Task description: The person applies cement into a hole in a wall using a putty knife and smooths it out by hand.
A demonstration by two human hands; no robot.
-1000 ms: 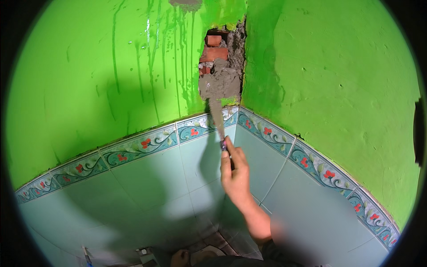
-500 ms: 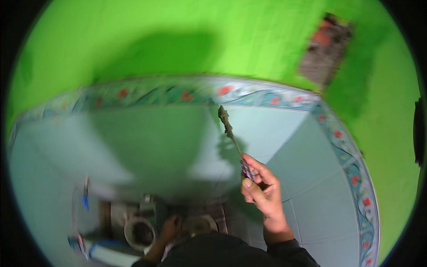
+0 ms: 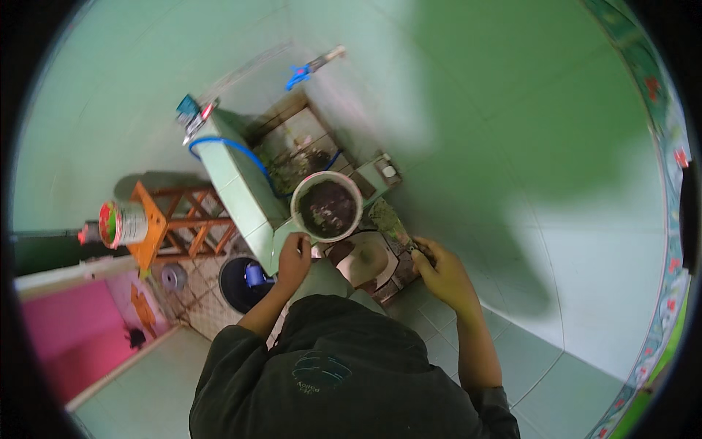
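trowel [image 3: 388, 220] has come down near the bucket [image 3: 329, 239], clamped in the right hand [image 3: 433, 268]; left hand [image 3: 295, 257]: grip unclear.

a dark charcoal shirt [image 3: 380, 395], close to black, loose and softly creased, covers the torso. on it sits a small print [image 3: 322, 371], rounded, in thin teal lines, with tiny pale lettering under it. the left sleeve [image 3: 238, 358] and right sleeve [image 3: 493, 410] match the shirt and are wide, ending around the elbows. below them the left hand [image 3: 295, 256] and right hand [image 3: 436, 269] are bare, forearms [image 3: 479, 344] too. the legwear [image 3: 327, 282] is pale grey-green and plain where it shows
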